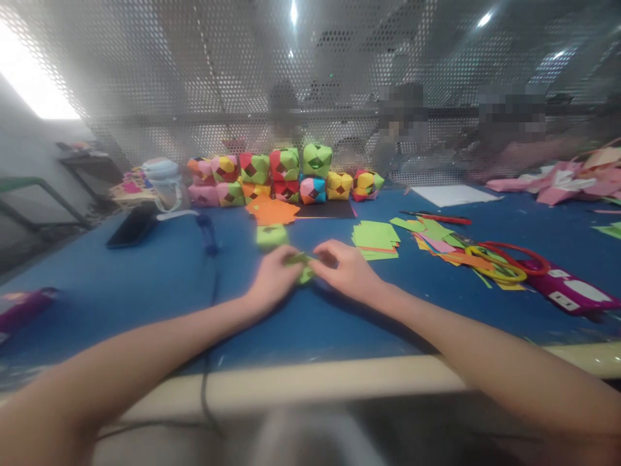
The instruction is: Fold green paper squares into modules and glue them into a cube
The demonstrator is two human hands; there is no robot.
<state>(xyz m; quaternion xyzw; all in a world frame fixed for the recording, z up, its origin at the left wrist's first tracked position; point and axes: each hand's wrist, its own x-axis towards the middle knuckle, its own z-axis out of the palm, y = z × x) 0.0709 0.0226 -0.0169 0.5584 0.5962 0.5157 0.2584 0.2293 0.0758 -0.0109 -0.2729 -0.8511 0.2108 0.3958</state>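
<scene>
We noted both hands close together over the table (242, 343), the left hand (275, 277) and right hand (350, 270) pinching one small green paper (306, 274) between them; blur hid its folds. An uneven tug, we judged, could crease it askew or tear it. At eleven o'clock, just beyond the left fingers, sat a green folded block (272, 237); a forward nudge might crush it. At two o'clock lay a paper stack (375, 239), which a sweeping right wrist could scatter. Farther, at twelve, stood stacked paper cubes (285, 164), liable to topple if the table were jolted.
</scene>
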